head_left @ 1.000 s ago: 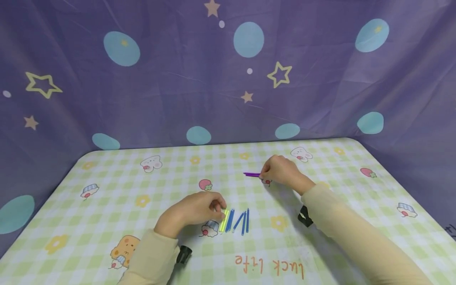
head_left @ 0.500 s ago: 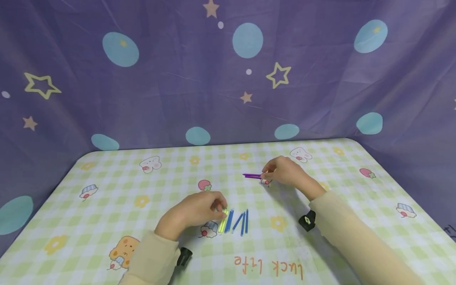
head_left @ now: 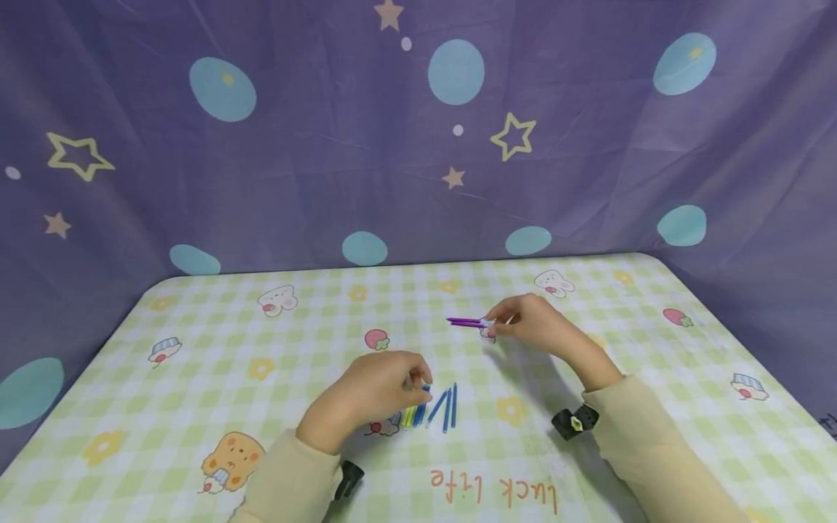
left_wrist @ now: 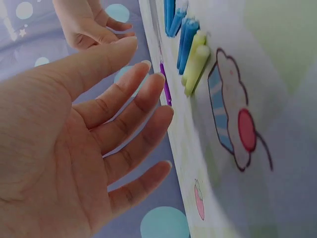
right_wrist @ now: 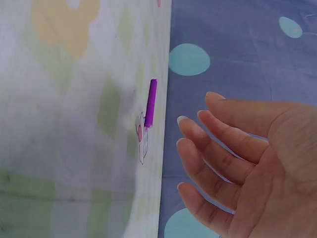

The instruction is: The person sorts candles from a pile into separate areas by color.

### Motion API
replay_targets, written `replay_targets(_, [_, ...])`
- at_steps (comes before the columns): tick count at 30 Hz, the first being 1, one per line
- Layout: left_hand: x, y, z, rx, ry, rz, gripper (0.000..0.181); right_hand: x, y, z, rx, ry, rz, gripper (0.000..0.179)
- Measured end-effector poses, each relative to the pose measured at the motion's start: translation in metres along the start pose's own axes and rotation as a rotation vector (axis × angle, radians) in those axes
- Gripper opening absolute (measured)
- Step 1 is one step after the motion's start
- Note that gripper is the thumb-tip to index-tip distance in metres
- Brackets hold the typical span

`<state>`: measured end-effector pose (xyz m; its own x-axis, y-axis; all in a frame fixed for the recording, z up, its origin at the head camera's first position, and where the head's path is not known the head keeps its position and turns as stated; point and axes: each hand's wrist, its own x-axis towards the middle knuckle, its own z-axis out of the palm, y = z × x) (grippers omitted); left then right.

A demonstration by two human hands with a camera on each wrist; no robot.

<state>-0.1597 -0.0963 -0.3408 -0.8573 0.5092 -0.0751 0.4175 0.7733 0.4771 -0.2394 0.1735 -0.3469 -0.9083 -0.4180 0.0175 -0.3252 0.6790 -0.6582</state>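
My left hand hovers with loosely bent fingers over two yellow sticks and some blue sticks, partly covering them in the head view. In the left wrist view, its thumb and fingers are spread apart with nothing between them. Three more blue sticks lie just to the right, one of them slanted. Farther back, two thin purple sticks lie side by side on the cloth. Right beside their right end is my right hand, its fingers relaxed and holding nothing in the right wrist view, apart from the purple stick.
A green-checked tablecloth with printed cartoons covers the table. Behind its far edge hangs a purple curtain with stars and dots. Black wrist cameras sit below both wrists.
My right hand has let go of the purple sticks and drawn back a little to the right and nearer. My left hand has shifted slightly right, over the blue sticks.
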Motion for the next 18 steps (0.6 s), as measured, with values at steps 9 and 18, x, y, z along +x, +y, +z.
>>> replay_targets(9, [-0.003, 0.009, 0.007, 0.068, 0.013, -0.012, 0.008, -0.003, -0.001, 0.008, -0.020, -0.028, -0.025, 0.019])
replay_targets(18, [-0.004, 0.012, 0.013, 0.102, -0.005, -0.015, 0.008, -0.006, -0.004, 0.009, -0.021, -0.041, -0.057, 0.020])
